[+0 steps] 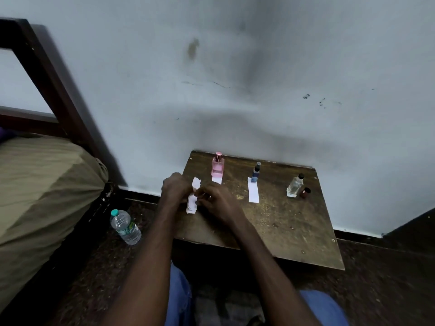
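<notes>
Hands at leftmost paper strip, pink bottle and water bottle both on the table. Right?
No. In the head view the water bottle is on the floor left of the table. The pink bottle is on the table, and the left hand and right hand are at the leftmost paper strip.

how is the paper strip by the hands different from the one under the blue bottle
The strip by the hands is bent and creased, its middle covered by the left hand and right hand; the strip under the blue bottle lies flat, untouched. The blue bottle stands on that one's far end; no bottle stands on the first. Both are white paper on the wooden table.
</notes>
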